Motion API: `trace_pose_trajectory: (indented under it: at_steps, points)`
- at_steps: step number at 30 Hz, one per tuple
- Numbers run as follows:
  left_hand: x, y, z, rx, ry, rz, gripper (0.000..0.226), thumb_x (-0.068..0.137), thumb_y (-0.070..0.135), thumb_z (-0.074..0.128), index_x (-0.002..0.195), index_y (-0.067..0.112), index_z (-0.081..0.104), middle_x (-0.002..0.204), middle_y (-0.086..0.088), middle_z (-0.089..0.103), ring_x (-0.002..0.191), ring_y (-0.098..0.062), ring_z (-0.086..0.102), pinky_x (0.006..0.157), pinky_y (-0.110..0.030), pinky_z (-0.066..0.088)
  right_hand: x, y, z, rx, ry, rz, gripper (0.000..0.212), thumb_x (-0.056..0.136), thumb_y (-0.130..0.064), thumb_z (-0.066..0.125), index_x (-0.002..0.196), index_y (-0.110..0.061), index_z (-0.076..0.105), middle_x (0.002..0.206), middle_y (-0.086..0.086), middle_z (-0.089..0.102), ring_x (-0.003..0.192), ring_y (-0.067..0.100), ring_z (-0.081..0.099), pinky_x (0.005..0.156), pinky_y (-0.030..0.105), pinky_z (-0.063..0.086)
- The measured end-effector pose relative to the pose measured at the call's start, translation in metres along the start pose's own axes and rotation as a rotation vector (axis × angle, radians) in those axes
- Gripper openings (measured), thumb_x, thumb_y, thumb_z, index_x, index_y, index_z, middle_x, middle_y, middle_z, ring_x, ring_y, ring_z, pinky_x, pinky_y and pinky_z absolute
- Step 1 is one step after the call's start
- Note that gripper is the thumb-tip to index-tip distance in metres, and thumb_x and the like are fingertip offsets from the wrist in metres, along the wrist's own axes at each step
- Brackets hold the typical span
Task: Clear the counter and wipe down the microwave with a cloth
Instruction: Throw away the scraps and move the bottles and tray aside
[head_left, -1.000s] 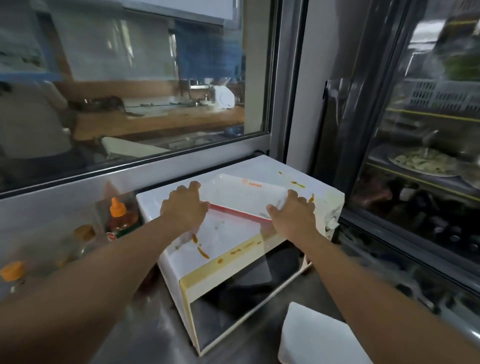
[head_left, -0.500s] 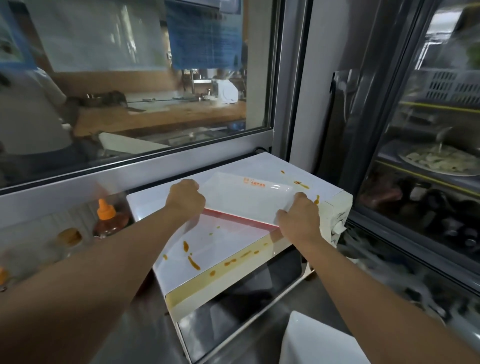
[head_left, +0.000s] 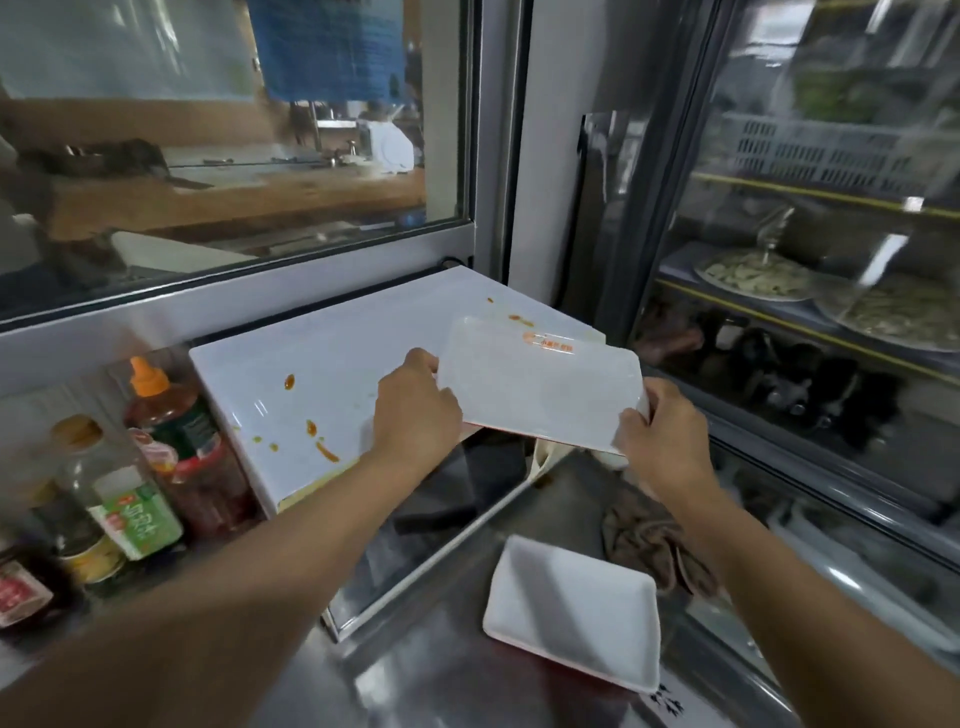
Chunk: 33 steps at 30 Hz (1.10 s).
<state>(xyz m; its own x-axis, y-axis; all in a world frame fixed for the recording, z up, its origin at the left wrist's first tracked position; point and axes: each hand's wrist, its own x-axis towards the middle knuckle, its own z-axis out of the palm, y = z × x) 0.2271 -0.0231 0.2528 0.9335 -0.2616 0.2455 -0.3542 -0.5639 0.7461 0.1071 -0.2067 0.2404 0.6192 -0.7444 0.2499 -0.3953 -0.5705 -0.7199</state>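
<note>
My 2 hands grip the white rectangular tray (head_left: 540, 387) by its short ends, left hand (head_left: 415, 410) and right hand (head_left: 657, 431), holding it tilted in the air over the front right corner of the sauce-spattered microwave (head_left: 322, 358). It looks stiff, light and glossy, probably slippery, so I judge the rims the safest hold. Another tray (head_left: 574, 608) and the crumpled cloth (head_left: 644, 540) lie on the bench (head_left: 441, 670).

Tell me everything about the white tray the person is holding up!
The white tray is a shallow rectangle with rounded corners, plastic-looking, with a small orange logo near its far edge and a red underside edge. It is empty, tilted, and lifted above the microwave. The left hand grips its left end, the right hand its right corner.
</note>
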Motion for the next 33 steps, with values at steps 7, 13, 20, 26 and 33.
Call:
trace_pose_trajectory:
  at_steps: [7,13,20,26,33]
  points:
    - [-0.047,-0.008,0.049,0.005,-0.158,-0.019,0.022,0.087,0.003,0.047,0.109,0.006,0.05,0.106,-0.013,0.061,0.092,-0.027,0.057,0.073,-0.035,0.047,-0.039,0.059,-0.021,-0.082,0.045,0.094,0.034,0.088,-0.006,0.053,0.122,-0.003,0.052,0.11,0.02,0.064,0.102,0.034,0.058,0.072,0.029,0.036]
    - [-0.084,-0.06,0.095,0.1,-0.289,-0.145,0.022,0.083,0.001,0.05,0.104,0.009,0.054,0.102,-0.01,0.066,0.096,-0.029,0.061,0.071,-0.028,0.041,-0.078,0.116,0.008,-0.133,-0.063,0.237,0.03,0.09,-0.01,0.054,0.118,0.001,0.051,0.109,0.022,0.064,0.098,0.036,0.061,0.079,0.036,0.049]
    - [-0.104,-0.113,0.137,0.23,-0.416,-0.236,0.021,0.08,0.001,0.054,0.099,0.008,0.054,0.105,-0.013,0.066,0.1,-0.03,0.06,0.078,-0.027,0.041,-0.102,0.162,0.047,-0.203,-0.205,0.404,0.029,0.092,-0.014,0.054,0.116,0.001,0.046,0.113,0.025,0.061,0.103,0.039,0.059,0.085,0.044,0.046]
    - [-0.109,-0.132,0.161,0.338,-0.44,-0.157,0.02,0.083,0.001,0.053,0.101,0.008,0.05,0.109,-0.016,0.064,0.105,-0.033,0.058,0.089,-0.036,0.045,-0.103,0.188,0.067,-0.313,-0.265,0.372,0.033,0.093,-0.016,0.053,0.12,0.001,0.043,0.115,0.024,0.06,0.106,0.04,0.059,0.087,0.043,0.046]
    - [-0.119,-0.147,0.174,0.31,-0.419,-0.061,0.023,0.085,-0.001,0.054,0.107,-0.002,0.052,0.109,-0.02,0.06,0.102,-0.035,0.056,0.084,-0.036,0.042,-0.104,0.202,0.077,-0.326,-0.231,0.332,0.029,0.09,-0.009,0.051,0.114,0.004,0.043,0.109,0.028,0.06,0.1,0.043,0.059,0.079,0.044,0.046]
